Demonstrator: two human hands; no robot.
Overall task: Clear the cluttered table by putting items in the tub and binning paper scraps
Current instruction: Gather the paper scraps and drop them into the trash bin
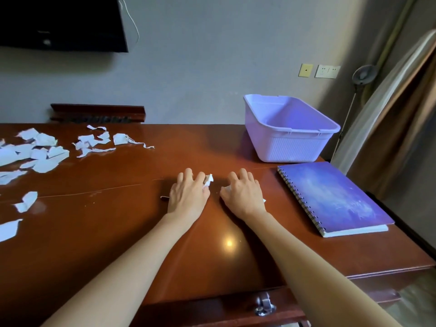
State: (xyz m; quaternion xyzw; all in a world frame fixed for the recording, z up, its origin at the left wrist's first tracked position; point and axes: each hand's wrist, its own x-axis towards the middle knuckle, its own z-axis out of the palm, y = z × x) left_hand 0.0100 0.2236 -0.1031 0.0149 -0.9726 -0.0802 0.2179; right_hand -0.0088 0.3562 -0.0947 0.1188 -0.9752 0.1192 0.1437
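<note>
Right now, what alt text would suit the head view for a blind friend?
Two bare hands reach over a brown wooden table: the left hand pinches a white paper scrap, the right hand curls over another. More torn scraps lie left; an empty lilac tub and purple spiral notebook sit right.

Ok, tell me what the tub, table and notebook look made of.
Tub: lilac plastic, likely; smooth moulded walls, ribbed side. Table: reddish-brown wood or veneer, glossy; it mirrors a light glare. Notebook: paper pages, wire spiral, matte purple cover, probably card.
</note>
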